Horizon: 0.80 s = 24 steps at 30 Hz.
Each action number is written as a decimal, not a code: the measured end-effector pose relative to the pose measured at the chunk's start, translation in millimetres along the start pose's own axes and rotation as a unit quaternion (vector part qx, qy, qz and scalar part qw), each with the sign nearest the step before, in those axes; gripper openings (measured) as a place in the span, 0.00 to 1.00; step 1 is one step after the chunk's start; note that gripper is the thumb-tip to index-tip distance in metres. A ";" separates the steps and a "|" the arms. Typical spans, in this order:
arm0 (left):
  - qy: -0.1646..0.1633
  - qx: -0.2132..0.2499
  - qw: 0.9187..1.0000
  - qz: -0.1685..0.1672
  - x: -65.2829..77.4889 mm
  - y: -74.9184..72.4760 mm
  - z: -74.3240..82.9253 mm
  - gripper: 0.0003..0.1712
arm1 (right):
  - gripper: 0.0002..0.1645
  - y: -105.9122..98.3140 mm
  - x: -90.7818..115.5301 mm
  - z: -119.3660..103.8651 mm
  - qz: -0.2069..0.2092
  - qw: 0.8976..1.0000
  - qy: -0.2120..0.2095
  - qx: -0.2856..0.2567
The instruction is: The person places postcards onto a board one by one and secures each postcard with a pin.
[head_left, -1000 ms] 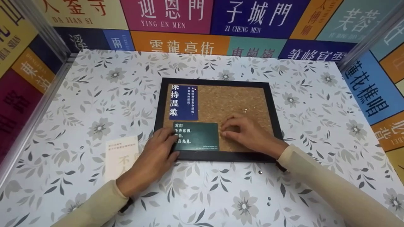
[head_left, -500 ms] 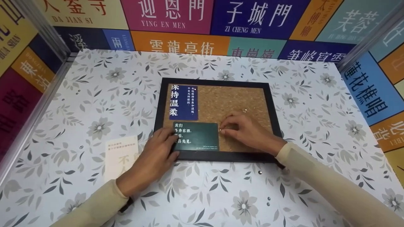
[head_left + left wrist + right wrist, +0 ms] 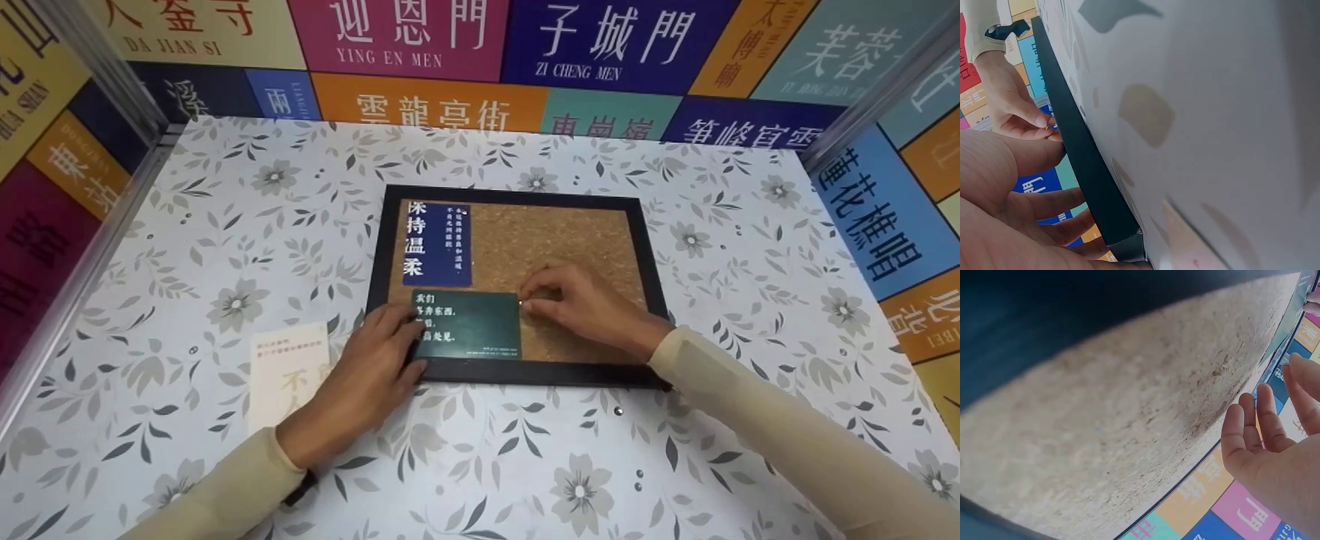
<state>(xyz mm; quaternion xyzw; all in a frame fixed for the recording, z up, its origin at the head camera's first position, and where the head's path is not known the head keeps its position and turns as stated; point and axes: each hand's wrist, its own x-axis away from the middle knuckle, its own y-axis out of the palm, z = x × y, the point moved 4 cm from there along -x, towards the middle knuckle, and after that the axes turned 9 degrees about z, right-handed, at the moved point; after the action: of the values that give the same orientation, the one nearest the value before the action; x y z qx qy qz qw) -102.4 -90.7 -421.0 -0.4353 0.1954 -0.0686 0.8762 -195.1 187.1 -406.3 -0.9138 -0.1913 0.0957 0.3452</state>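
A cork board (image 3: 555, 232) in a black frame lies on the table. My left hand (image 3: 379, 364) rests at its lower left, fingertips over the left edge of a dark green card (image 3: 480, 322) with white lettering and thumb on the frame. In the left wrist view, its fingers stretch across the black frame (image 3: 1081, 146). My right hand (image 3: 581, 307) pinches a small shiny thumbtack (image 3: 520, 303) between thumb and index finger, at the card's upper right edge. Its other fingers are loosely bent in the right wrist view. A dark blue card (image 3: 439, 247) lies above the green one.
A pale card (image 3: 277, 367) lies left of the board, partly under my left forearm. Near the frame's lower right, a small shiny tack (image 3: 618, 411) sits on the flowered tabletop (image 3: 480, 465). Colourful panels with large lettering (image 3: 420, 37) enclose the table at the back and sides.
My right hand has shifted slightly left and up, bringing the thumbtack to the green card's right edge. The left hand and the cards stay where they were.
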 end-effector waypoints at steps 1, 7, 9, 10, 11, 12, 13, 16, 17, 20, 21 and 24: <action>-0.001 -0.001 1.000 0.000 0.0 0.1 -0.1 0.27 | 0.06 -0.2 -1.0 0.1 -0.001 1.000 0.006 0.001; -0.003 -0.004 1.000 -0.002 1.2 0.0 0.3 0.27 | 0.07 -0.8 -7.5 1.9 -0.005 0.999 0.034 -0.009; -0.003 -0.003 1.000 -0.003 1.5 -0.3 0.3 0.27 | 0.06 -0.6 -9.4 3.3 -0.004 0.999 0.048 -0.015; -0.003 -0.003 1.000 -0.003 1.7 -0.5 0.4 0.27 | 0.06 -0.5 -10.3 4.3 -0.003 0.998 0.055 -0.018; -0.003 -0.003 1.000 -0.003 1.8 -0.6 0.4 0.27 | 0.06 -0.4 -11.2 5.3 -0.001 0.998 0.065 -0.021; -0.003 -0.003 1.000 -0.003 2.1 -0.8 0.5 0.27 | 0.06 -0.1 -12.1 6.6 0.002 0.997 0.075 -0.023; -0.004 -0.003 1.000 -0.004 2.2 -0.8 0.3 0.27 | 0.06 0.2 -13.1 7.8 0.004 0.996 0.084 -0.026; -0.004 -0.003 1.000 -0.004 2.3 -0.7 0.0 0.27 | 0.07 1.7 -15.7 10.2 0.009 0.995 0.097 -0.031; -0.003 -0.001 1.000 -0.004 2.0 -0.6 -0.1 0.27 | 0.07 2.3 -16.4 10.5 0.009 0.995 0.098 -0.033; 0.001 0.001 1.000 -0.002 1.2 -0.1 -0.4 0.27 | 0.07 4.1 -18.3 10.5 0.010 0.994 0.099 -0.037; 0.002 0.001 1.000 -0.001 1.1 -0.1 -0.4 0.27 | 0.07 4.8 -19.0 10.5 0.011 0.994 0.099 -0.038; 0.002 0.001 1.000 0.000 1.2 -0.3 -0.3 0.27 | 0.06 6.1 -20.2 10.5 0.016 0.993 0.112 -0.038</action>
<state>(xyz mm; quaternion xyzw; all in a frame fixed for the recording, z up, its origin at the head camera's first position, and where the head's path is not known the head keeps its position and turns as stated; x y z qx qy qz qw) -101.4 -91.5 -421.3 -0.4343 0.1973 -0.0700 0.8761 -215.0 180.7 -417.3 -0.9343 -0.1400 -0.0093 0.3278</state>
